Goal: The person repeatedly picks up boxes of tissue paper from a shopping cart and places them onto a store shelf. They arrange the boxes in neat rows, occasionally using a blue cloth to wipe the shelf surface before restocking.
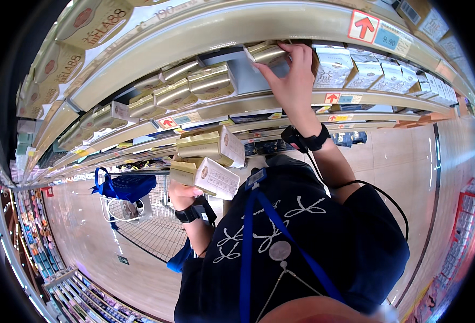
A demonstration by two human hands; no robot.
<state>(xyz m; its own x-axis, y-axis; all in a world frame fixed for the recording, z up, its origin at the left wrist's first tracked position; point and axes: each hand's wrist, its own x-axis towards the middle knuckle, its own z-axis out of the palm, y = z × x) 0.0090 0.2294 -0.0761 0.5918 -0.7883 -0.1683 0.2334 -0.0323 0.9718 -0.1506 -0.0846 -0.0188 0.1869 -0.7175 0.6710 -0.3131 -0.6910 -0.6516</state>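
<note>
My left hand [181, 196] is closed around the bottom of a gold and white carton [208, 176], held out in front of the shelves. A second gold carton [209, 146] with a white side rests against it on the far side; whether my fingers reach it is hidden. My right hand [294, 75] reaches into the upper shelf, with thumb and fingers on either side of another gold carton [267, 53]. That carton sits tilted toward the back of the shelf. More gold cartons [211, 81] stand in a row to the left of my right hand.
White cartons [331, 67] line the shelf right of my right hand. The shelf edge [248, 91] carries price tags. A wire shopping cart [151, 226] stands at the left, with a blue bag [124, 185] at its far end. A black cable [388, 199] loops beside my right arm.
</note>
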